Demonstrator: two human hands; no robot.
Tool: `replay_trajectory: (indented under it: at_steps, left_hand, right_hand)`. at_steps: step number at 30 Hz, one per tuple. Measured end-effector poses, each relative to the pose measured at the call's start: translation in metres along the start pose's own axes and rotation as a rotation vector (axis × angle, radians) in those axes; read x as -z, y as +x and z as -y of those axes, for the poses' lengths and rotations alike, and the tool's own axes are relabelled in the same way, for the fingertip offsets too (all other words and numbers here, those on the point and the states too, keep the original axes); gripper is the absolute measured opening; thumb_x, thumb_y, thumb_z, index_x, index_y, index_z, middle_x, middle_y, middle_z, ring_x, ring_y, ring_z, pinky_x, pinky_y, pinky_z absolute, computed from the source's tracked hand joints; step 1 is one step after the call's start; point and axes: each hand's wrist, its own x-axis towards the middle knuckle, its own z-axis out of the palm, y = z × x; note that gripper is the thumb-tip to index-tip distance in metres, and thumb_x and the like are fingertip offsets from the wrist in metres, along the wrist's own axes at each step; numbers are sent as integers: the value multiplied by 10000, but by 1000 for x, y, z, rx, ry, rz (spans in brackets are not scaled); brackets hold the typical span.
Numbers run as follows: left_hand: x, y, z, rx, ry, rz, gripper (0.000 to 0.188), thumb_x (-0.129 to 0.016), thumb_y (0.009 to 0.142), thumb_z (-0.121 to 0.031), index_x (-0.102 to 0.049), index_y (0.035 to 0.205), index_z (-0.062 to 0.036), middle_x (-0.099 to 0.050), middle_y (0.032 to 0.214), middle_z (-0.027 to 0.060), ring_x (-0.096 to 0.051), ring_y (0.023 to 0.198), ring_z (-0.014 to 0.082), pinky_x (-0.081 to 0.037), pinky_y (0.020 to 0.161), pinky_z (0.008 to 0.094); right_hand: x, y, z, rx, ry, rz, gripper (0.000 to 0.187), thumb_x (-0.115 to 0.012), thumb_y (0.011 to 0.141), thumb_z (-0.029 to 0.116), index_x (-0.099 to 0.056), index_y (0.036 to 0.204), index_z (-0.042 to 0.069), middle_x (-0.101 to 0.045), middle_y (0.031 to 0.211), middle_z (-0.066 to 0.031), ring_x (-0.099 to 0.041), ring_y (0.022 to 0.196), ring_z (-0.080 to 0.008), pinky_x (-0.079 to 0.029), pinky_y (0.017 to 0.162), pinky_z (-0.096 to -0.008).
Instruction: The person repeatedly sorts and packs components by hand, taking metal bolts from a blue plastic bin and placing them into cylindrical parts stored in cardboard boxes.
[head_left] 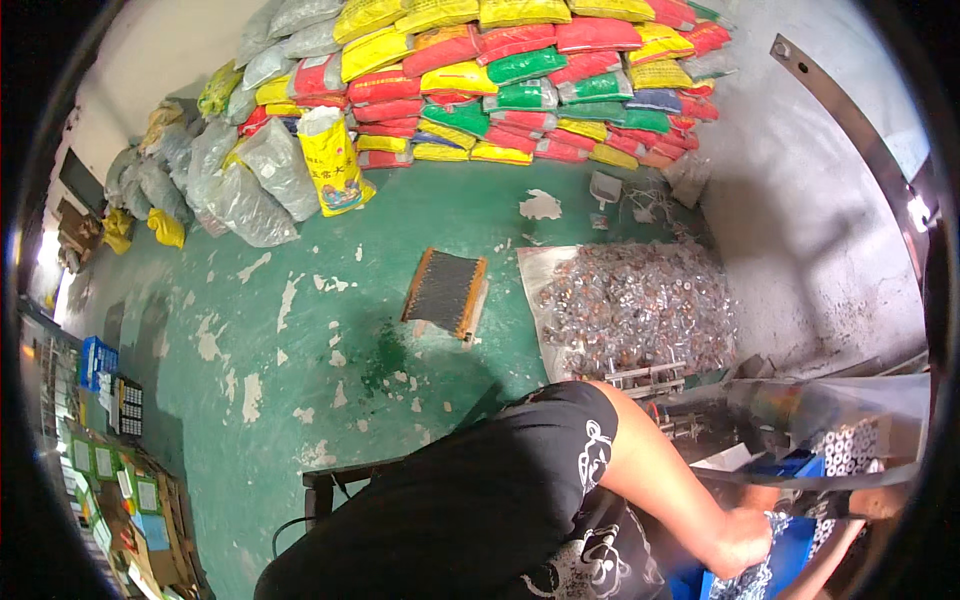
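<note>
My left hand reaches out from a black short sleeve at the lower right. Its fingers are curled at the edge of a blue bin of small silvery parts; whatever they hold is hidden. My right forearm rises from the lower edge on the far side of the bin. Toward the right rim lies what looks like my right hand, too cut up by a dark bar to show its fingers. Beside the hands are stacked white tubular pieces with dark centres.
A sheet covered with clear-wrapped small parts lies on the green floor. Left of it is a rack of dark rods. Filled red, yellow and green sacks are piled by the far wall. Blue crates and cartons stand at the left.
</note>
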Motion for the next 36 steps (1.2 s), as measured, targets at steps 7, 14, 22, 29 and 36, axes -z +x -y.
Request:
replay_trajectory:
  at_steps: [7, 14, 22, 29, 36]
  left_hand:
    - [3, 2, -2, 31, 85, 37, 121, -637, 555, -127, -661, 600, -17, -628, 627, 210, -641, 608, 370, -525, 575, 464]
    - [-6, 4, -20, -77, 82, 61, 123, -616, 568, -127, -670, 620, -29, -635, 651, 209, -639, 630, 377, -522, 592, 467]
    - [21, -12, 0, 21, 96, 72, 115, -606, 650, -139, -664, 650, -39, -610, 597, 192, -650, 587, 307, -519, 522, 436]
    - [31, 5, -26, -78, -10, 101, 194, -587, 745, -115, -665, 872, 9, -635, 799, 171, -628, 732, 316, -494, 661, 371]
    - [14, 0, -46, -97, 138, 140, 216, -600, 871, -130, -683, 974, 41, -700, 867, 158, -656, 772, 237, -516, 729, 332]
  right_hand:
    - [-65, 39, 37, 121, -132, 213, 383, -595, 893, 179, -514, 1228, 14, -542, 1198, -95, -512, 1021, -168, -410, 899, -293]
    - [-11, -35, -32, -189, 252, -115, 378, -594, 888, 128, -509, 1244, 34, -570, 959, -32, -540, 827, -125, -484, 694, -294]
    - [4, -242, 98, -529, -609, 456, 491, -751, 706, 221, -615, 1115, -13, -622, 1101, -224, -587, 1001, -388, -467, 887, -418]
    - [-34, -298, 63, -883, -16, 164, 578, -761, 682, 116, -543, 1213, 51, -604, 1137, -205, -559, 1099, -355, -450, 933, -448]
    - [-15, -297, 63, -446, -477, 174, 315, -755, 630, 158, -682, 909, 31, -654, 916, -207, -612, 864, -366, -502, 751, -475]
